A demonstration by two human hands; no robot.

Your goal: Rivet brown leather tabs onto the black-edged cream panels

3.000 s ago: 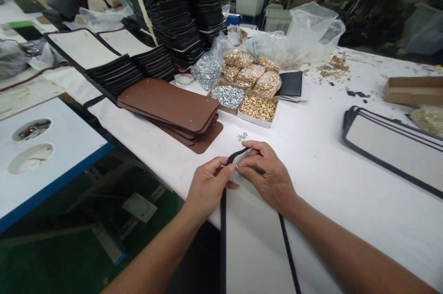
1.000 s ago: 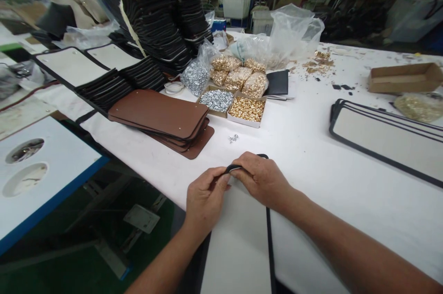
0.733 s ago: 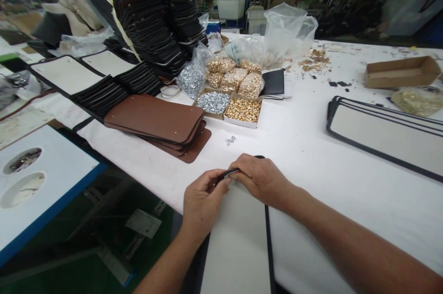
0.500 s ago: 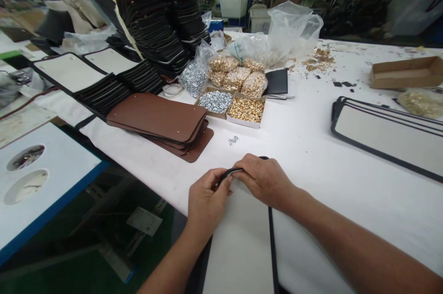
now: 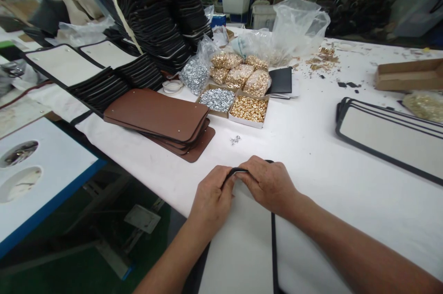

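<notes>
A pale panel with a black edge (image 5: 242, 243) lies at the front of the white table, its near end cut off by the bottom of the view. My left hand (image 5: 214, 197) pinches its far edge near the left corner. On the same edge, my right hand (image 5: 268, 185) grips close to the right corner. Between the two hands the dark rim bows upward. Whether a small fastener sits under my fingers is hidden. Just beyond the hands lie a few loose silver metal pieces (image 5: 235, 140) on the cloth.
Brown panels (image 5: 155, 114) are stacked at left, before tall dark stacks (image 5: 155, 17). Boxes of silver rings (image 5: 217, 100) and gold rings (image 5: 248, 109) stand ahead, with bagged gold pieces (image 5: 239, 76) behind. More black-edged panels (image 5: 391, 135) and a cardboard box (image 5: 410, 75) are at right.
Both hands keep their hold on the panel's far edge, which is bent a little more upward between them. The view has shifted slightly.
</notes>
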